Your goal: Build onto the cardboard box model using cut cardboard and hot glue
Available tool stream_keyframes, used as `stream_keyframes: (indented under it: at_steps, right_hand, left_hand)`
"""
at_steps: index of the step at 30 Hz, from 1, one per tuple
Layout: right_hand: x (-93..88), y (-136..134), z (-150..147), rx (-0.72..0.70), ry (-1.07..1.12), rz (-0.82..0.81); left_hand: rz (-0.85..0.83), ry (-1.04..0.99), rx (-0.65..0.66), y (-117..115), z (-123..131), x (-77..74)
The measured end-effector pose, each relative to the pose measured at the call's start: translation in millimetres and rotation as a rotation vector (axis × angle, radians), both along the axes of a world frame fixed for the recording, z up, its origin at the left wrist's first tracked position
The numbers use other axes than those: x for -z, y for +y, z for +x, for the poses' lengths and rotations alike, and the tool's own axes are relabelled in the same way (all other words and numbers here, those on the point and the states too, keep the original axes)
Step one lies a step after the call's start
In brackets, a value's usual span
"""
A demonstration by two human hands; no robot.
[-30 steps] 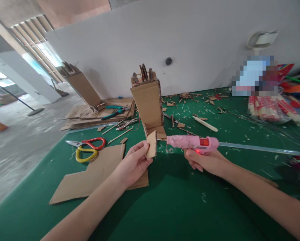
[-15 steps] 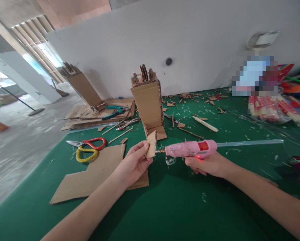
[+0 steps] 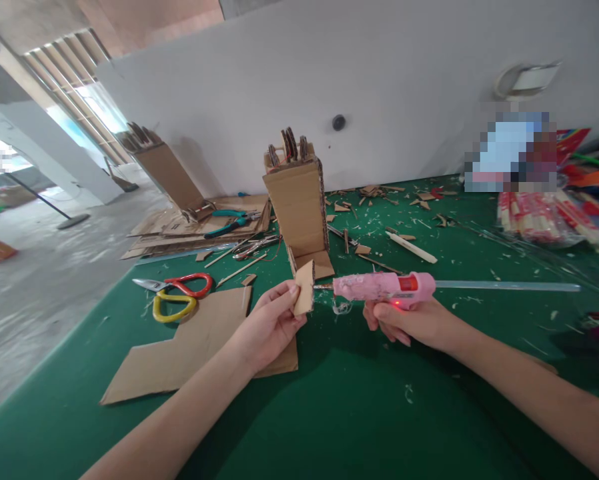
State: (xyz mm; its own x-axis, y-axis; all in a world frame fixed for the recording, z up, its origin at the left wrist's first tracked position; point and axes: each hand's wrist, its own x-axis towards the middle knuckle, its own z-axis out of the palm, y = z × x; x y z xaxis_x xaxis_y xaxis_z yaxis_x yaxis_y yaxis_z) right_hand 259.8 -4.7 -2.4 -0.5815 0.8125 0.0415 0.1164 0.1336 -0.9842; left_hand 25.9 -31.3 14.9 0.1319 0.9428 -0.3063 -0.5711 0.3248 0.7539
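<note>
Between thumb and fingers, my left hand (image 3: 272, 327) pinches a small cardboard piece (image 3: 304, 289) by its left side. My right hand (image 3: 409, 323) is wrapped round the handle of a pink glue gun (image 3: 367, 287), which has a red light on and a long clear glue stick (image 3: 504, 285) out of its back. The gun's nozzle meets the right edge of the small piece. Just behind stands an upright cardboard box structure (image 3: 299, 210) with rounded cardboard strips on top. Under my left hand lies a larger cut cardboard sheet (image 3: 154, 367).
Red and yellow scissors (image 3: 174, 299) lie at the left. Behind them, teal pliers (image 3: 227, 227) and a second cardboard structure (image 3: 169, 177) rest on stacked cardboard (image 3: 149, 230). Scraps and sticks litter the green table (image 3: 354, 413). Packaged sticks (image 3: 534, 217) are at the right.
The glue gun's nozzle has moved up along the edge of the small cardboard piece, and the gun is more level. My left hand has barely moved.
</note>
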Motion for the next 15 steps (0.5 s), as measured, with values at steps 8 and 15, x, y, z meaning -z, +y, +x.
stream_keyframes:
  at_steps: [8,15]
  right_hand:
    - [-3.7,-0.5,2.3,-0.06,-0.079,-0.041]
    - [-0.4,0.8,4.4,-0.137,-0.03,-0.046]
  left_hand:
    - [-0.013,0.01,-0.014,1.3,-0.8,2.1]
    - [-0.044,0.028,-0.039,1.2,1.3,-1.6]
